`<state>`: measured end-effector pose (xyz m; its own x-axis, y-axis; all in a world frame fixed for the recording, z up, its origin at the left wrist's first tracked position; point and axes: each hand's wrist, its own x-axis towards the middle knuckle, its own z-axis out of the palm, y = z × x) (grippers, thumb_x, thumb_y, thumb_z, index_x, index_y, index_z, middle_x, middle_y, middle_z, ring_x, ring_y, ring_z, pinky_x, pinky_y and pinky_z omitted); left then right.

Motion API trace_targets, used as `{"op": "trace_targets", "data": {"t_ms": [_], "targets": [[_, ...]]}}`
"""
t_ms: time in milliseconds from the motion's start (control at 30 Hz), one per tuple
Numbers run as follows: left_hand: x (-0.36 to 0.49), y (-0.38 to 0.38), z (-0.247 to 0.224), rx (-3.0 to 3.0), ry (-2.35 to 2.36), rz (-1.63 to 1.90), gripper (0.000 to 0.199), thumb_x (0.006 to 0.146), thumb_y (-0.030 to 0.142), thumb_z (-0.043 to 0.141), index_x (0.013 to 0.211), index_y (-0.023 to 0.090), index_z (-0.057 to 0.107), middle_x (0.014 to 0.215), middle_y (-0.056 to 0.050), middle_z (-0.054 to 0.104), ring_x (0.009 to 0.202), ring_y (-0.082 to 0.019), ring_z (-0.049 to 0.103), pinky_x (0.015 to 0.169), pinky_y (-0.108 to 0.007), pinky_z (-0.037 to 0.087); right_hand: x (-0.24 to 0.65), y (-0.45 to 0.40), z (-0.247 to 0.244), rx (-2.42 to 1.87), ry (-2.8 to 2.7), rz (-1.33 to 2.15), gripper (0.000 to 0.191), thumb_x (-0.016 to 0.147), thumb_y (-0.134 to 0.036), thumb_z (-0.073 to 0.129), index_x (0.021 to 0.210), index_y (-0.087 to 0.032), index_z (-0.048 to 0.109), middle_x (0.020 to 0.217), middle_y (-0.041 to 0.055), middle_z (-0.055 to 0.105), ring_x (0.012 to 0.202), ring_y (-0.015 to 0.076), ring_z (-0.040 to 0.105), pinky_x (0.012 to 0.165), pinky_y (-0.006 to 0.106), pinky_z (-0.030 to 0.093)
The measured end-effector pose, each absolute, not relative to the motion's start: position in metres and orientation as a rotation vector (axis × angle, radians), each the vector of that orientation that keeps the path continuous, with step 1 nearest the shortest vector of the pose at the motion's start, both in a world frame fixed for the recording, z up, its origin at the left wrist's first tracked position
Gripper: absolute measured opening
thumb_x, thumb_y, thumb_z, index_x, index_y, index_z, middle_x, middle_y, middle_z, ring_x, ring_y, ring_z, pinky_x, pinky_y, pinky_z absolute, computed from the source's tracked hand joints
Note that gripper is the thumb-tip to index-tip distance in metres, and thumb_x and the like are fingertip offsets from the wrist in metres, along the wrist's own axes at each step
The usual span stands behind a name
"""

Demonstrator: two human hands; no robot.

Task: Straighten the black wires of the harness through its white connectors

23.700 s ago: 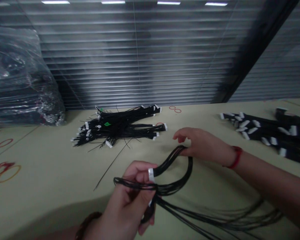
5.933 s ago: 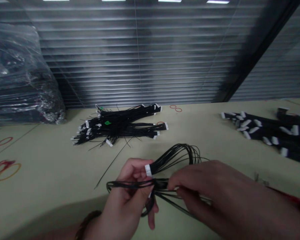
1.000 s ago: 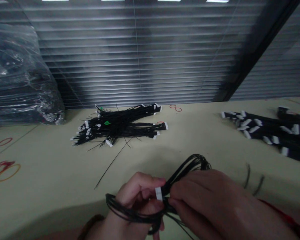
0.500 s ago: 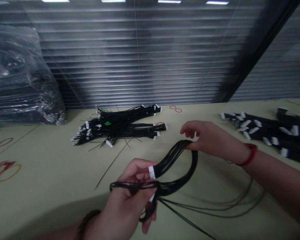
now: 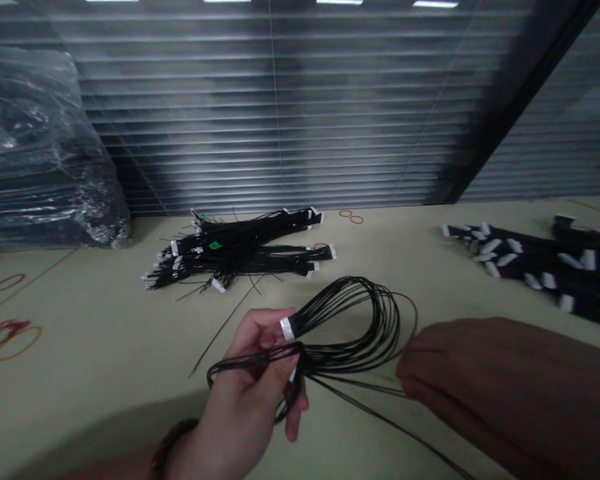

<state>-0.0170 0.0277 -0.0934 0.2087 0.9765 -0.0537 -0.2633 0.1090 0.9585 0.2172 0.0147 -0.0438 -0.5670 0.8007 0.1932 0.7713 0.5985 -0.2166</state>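
Note:
My left hand point(image 5: 260, 380) is closed on a wire harness point(image 5: 353, 353) of thin black wires with a white connector point(image 5: 287, 328). Its thumb presses the wires against the fingers. The bundle bends into a fanned-out loop to the right, and a smaller loop point(image 5: 225, 363) hangs over the thumb side. My right hand point(image 5: 445, 367), smeared by motion, is beside the loose wires right of the loop. Its fingers are hidden, so any hold on those wires cannot be made out.
Black harnesses with white connectors point(image 5: 240, 250) lie piled behind, more harnesses point(image 5: 530, 263) at the right. A clear plastic bag point(image 5: 55, 153) of wires stands at left. Rubber bands point(image 5: 15, 337) lie on the table point(image 5: 105, 360). Window blinds point(image 5: 280, 120) rise behind.
My right hand has left the top of the loop and come down and nearer on the right. The loop has fanned out. My left hand has shifted slightly left, still gripping the harness.

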Motion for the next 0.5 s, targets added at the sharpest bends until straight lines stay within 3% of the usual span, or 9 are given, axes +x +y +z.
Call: {"op": "trace_targets", "data": {"t_ms": [100, 267, 367, 500], "targets": [[-0.017, 0.025, -0.093, 1.046, 0.811, 1.106, 0.013, 0.087, 0.024, 0.059, 0.095, 0.021, 0.049, 0.070, 0.005, 0.056, 0.033, -0.001, 0.046, 0.030, -0.007, 0.038, 0.193, 0.028, -0.049, -1.274, -2.719, 0.412, 0.026, 0.085, -0.013, 0.044, 0.078, -0.021, 0.067, 0.068, -0.0011, 0.064, 0.057, 0.0133, 0.059, 0.053, 0.024, 0.041], [-0.018, 0.024, -0.095, 1.018, 0.717, 1.123, 0.014, 0.086, 0.022, 0.061, 0.095, 0.022, 0.051, 0.071, 0.004, 0.056, 0.037, -0.002, 0.049, 0.031, -0.006, 0.040, 0.172, 0.043, -0.051, -1.184, -2.570, 1.025, 0.023, 0.089, -0.017, 0.048, 0.071, -0.017, 0.063, 0.059, -0.0057, 0.054, 0.054, 0.0053, 0.047, 0.054, 0.017, 0.033], [-0.019, 0.025, -0.096, 1.024, 0.717, 1.127, 0.012, 0.088, 0.020, 0.059, 0.096, 0.023, 0.051, 0.072, 0.005, 0.057, 0.038, -0.002, 0.051, 0.032, -0.005, 0.041, 0.172, 0.041, -0.054, -1.194, -2.529, 0.987, 0.023, 0.087, -0.017, 0.048, 0.068, -0.017, 0.061, 0.056, -0.0061, 0.050, 0.051, 0.0050, 0.042, 0.051, 0.018, 0.029], [-0.019, 0.026, -0.096, 1.069, 0.746, 1.152, 0.012, 0.088, 0.018, 0.058, 0.096, 0.023, 0.051, 0.073, 0.005, 0.057, 0.040, -0.003, 0.053, 0.033, -0.006, 0.043, 0.171, 0.030, -0.054, -1.180, -2.561, 0.656, 0.025, 0.088, -0.016, 0.046, 0.064, -0.016, 0.054, 0.059, -0.0049, 0.053, 0.053, 0.0070, 0.046, 0.053, 0.021, 0.029]]}}
